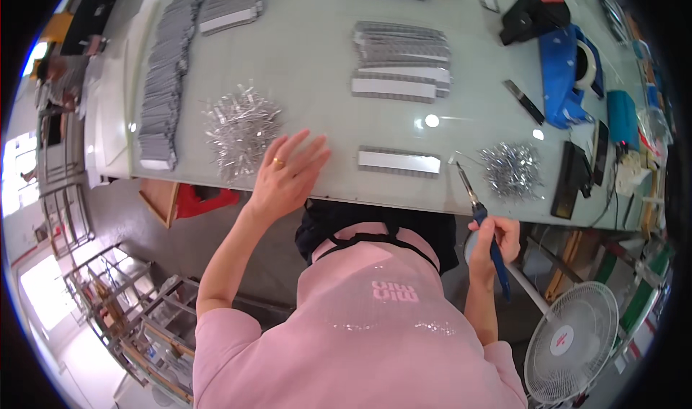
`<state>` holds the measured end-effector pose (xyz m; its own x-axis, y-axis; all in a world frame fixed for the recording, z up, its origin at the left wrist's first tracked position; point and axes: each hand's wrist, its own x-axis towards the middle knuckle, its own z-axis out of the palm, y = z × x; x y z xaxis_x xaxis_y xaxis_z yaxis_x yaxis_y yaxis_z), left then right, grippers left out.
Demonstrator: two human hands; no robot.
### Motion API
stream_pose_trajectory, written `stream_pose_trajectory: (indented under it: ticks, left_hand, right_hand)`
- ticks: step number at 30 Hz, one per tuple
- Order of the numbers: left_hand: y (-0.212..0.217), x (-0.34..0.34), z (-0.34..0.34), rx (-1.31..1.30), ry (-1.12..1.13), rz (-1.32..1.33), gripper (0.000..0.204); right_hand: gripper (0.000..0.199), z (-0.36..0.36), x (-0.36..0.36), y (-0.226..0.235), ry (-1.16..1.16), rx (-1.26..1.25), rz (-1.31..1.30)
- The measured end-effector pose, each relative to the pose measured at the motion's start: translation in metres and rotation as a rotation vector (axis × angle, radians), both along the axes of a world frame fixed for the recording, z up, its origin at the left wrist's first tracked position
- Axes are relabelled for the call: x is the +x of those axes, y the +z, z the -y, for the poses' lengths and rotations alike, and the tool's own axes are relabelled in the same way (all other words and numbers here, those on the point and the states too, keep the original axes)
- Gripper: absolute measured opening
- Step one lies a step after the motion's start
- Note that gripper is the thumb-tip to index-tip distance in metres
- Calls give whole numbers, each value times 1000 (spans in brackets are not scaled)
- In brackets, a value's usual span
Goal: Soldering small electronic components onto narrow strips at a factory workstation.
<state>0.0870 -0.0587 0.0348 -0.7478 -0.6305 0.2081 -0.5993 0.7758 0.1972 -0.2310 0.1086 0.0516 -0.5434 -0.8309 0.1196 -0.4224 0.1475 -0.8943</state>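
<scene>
In my right hand (497, 239) is a blue-handled soldering iron (468, 185), fingers wrapped round its grip. Its tip points at the glass-topped table, close to a tiny pale piece between a flat grey strip (398, 161) and a pile of silvery wire bits (512, 169). The strip has a white band along its middle and lies alone near the table's front edge. My left hand (288, 171) is open, its fingers spread over the tabletop beside a bigger heap of thin silvery pieces (242, 130). Nothing shows in it.
Stacked grey strips (400, 52) lie farther back, with long rows of them (169, 84) at left. To the right are a blue tape dispenser (566, 77), a black-and-red tool (537, 12), a cutter knife (524, 102) and a black box (569, 179). A white fan (571, 340) stands below.
</scene>
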Motion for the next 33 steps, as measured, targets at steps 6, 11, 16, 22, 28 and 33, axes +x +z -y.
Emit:
stream_pose_trajectory:
  ticks: [6, 11, 16, 22, 28, 33]
  left_hand:
    - [9, -79, -35, 189, -25, -116, 53]
    - [-11, -114, -49, 240, -13, -57, 62]
    - [-15, -115, -42, 191, -35, -28, 63]
    - [-15, -116, -38, 198, -75, 2, 63]
    - [-15, -114, -38, 196, -67, 4, 63]
    - [-16, -114, -38, 198, -67, 7, 62]
  right_hand:
    - [9, 7, 5, 1, -19, -5, 89]
    - [12, 4, -2, -3, -10, -25, 36]
    - [14, 7, -3, -3, 1, -3, 9]
    - [11, 16, -5, 1, 61, 29, -49]
    - [11, 20, -5, 4, 91, -9, -51]
    - [11, 22, -5, 4, 122, -14, -100]
